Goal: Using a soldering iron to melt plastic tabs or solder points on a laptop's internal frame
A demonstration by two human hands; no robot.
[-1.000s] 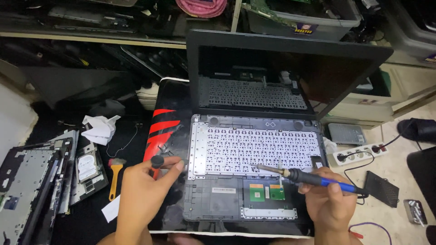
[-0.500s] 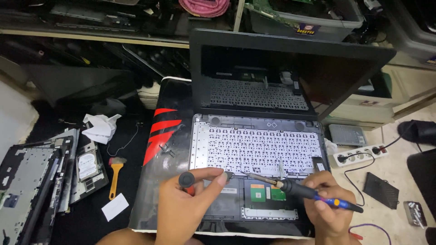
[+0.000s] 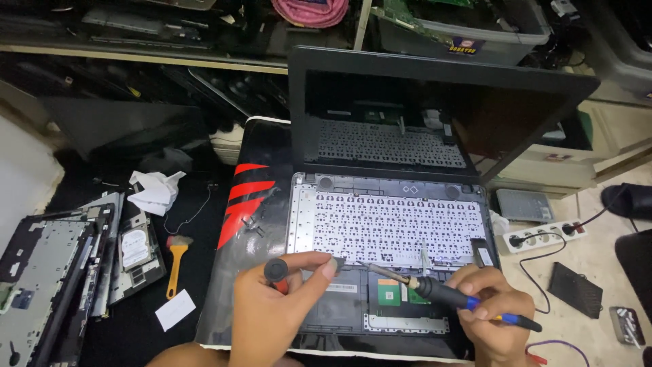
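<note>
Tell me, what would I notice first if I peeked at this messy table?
The opened laptop in the middle, its keys gone so a pale metal plate full of holes shows. At its front edge the right hand holds a soldering iron with a blue handle, tip pointing at the left hand, which holds a black-capped tool. Farther left lies a yellow-handled brush.

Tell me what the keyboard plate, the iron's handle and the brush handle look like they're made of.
Keyboard plate: thin stamped metal, it seems, matt silver-grey and full of punched holes. Soldering iron in the right hand: handle looks like black plastic or rubber with blue and yellow bands, tip bare dull metal. Brush: handle probably plastic or painted wood, glossy orange-yellow.
</note>
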